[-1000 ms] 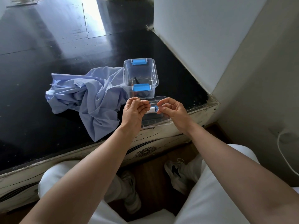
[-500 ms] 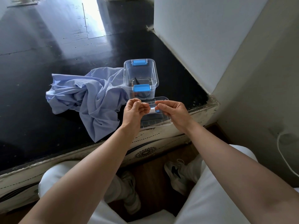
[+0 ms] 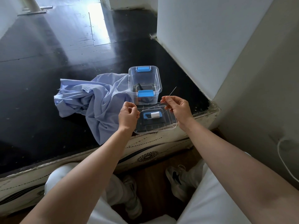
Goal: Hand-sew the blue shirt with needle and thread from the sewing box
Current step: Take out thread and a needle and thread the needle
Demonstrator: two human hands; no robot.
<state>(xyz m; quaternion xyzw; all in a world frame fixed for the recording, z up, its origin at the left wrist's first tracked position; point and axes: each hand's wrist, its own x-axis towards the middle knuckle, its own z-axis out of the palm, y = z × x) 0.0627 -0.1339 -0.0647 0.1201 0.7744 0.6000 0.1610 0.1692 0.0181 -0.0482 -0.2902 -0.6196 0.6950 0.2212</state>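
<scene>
Two steps look done so far: the sewing box (image 3: 144, 81) is opened, with its clear lid (image 3: 171, 125) laid in front, and thread (image 3: 150, 107) is pulled off the white spool (image 3: 155, 114) sitting on that lid. The thread is stretched taut between both hands. One end is pinched by the left hand (image 3: 128, 113), fingers curled tight. The needle (image 3: 172, 91) is pinched in the right hand (image 3: 175, 109), tip pointed up and away. Whether the eye is threaded can't be told, it's way too fine. The blue shirt (image 3: 97, 101) is left crumpled on the dark platform (image 3: 40, 78), against the box's left side, untouched. So cutting, knotting and all the actual stitching are probably left.
</scene>
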